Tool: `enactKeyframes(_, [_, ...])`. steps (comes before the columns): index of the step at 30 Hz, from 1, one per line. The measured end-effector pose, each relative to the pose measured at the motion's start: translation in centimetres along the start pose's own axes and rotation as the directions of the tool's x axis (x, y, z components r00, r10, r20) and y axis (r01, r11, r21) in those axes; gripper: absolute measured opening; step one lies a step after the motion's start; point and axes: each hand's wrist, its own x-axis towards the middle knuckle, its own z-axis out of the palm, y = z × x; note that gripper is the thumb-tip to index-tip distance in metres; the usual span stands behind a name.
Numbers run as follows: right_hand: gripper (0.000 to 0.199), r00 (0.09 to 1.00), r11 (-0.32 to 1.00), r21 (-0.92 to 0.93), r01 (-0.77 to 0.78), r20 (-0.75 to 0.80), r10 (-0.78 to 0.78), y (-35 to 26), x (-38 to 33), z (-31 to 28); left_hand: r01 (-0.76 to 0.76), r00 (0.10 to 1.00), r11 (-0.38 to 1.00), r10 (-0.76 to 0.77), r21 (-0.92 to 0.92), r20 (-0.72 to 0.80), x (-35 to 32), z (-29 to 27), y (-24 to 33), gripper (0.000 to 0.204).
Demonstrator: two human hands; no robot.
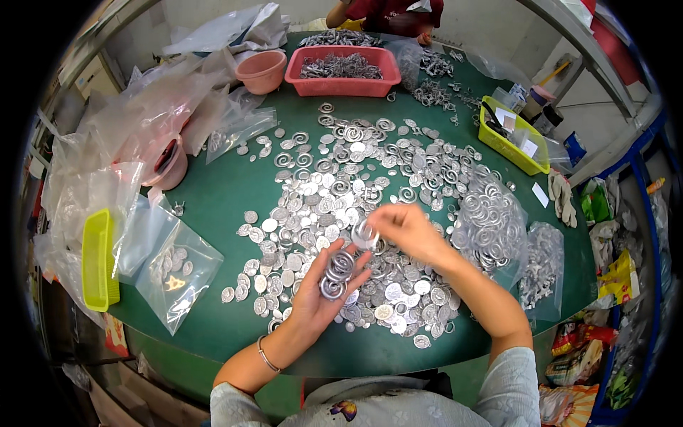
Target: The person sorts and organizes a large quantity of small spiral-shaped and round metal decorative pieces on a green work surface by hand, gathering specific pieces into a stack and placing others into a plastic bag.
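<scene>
My left hand (311, 293) is palm up, its fingers curled around several silver spiral pendants (339, 267). Just above its fingertips, my right hand (409, 229) pinches another ring-like silver pendant (364, 235), smeared by motion. Both hands hover over a wide spread of loose silver medals (331, 196), round and oval, with spiral pieces mixed in. To the right of my right forearm lies a clear bag of silver spiral rings (489, 219). Beside it rests a smaller clear bag of little metal parts (542, 267).
The green table (235, 181) holds a red tray (341, 87) of metal parts at the back. Pink bowls (260, 72), plastic bags (128, 135) and a yellow-green basket (100, 263) line the left. Another such basket (514, 142) and gloves (562, 199) lie right. A person (388, 18) sits opposite.
</scene>
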Motion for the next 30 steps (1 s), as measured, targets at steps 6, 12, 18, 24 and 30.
enactKeyframes(6, [0.016, 0.981, 0.88, -0.468, 0.086, -0.114, -0.156, 1.1, 0.3, -1.6, 0.128, 0.98, 0.976, -0.096, -0.177, 0.176, -0.1, -1.9, 0.3, 0.035])
enactKeyframes(12, [0.021, 0.969, 0.745, -0.649, 0.151, -0.053, -0.243, 2.5, -1.5, -0.6, 0.101, 0.982, 0.968, -0.061, -0.228, 0.176, -0.4, -1.7, 0.7, 0.033])
enactKeyframes(18, [0.02, 0.964, 0.922, -0.334, 0.197, -0.107, -0.244, -2.2, -3.2, 0.9, 0.094, 0.992, 0.994, -0.088, -0.063, 0.09, -0.6, -0.9, 0.3, 0.039])
enactKeyframes(24, [0.023, 0.913, 0.856, -0.343, 0.385, 0.004, -0.409, -3.0, -3.6, 0.1, 0.143, 0.978, 0.975, -0.113, -0.172, 0.175, -0.6, -2.4, 0.6, 0.039])
enactKeyframes(30, [0.018, 0.877, 0.625, -0.641, 0.445, 0.17, -0.45, -1.1, -5.0, 1.0, 0.193, 0.976, 0.921, -0.145, -0.338, 0.162, -0.7, -1.8, 0.9, 0.038])
